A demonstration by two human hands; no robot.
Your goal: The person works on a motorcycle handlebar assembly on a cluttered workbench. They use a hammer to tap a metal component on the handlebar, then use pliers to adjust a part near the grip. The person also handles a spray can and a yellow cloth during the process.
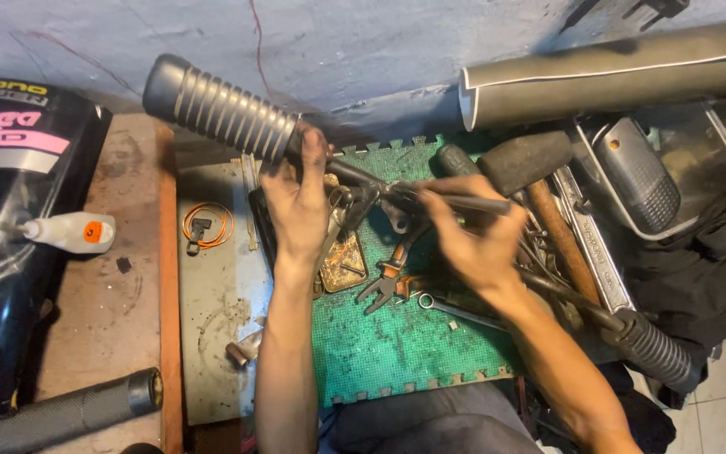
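Two ribbed footpeg rubbers: one far left (216,108), one near right (655,351). One hammer (539,181), one pliers (388,273) on green mat (397,345). Left hand (297,197) clamped on far peg's bar; right hand (472,231) closed around thin metal rod (455,200) mid-scene.

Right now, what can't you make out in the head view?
- What the left hand and right hand meet on: fingers cover the metal part.
- Right hand's thin tool: tip blurred.
- Lower ribbed grip: the forearm crosses its bar.
- Dark textured cylinder: cut by the bottom-left edge.
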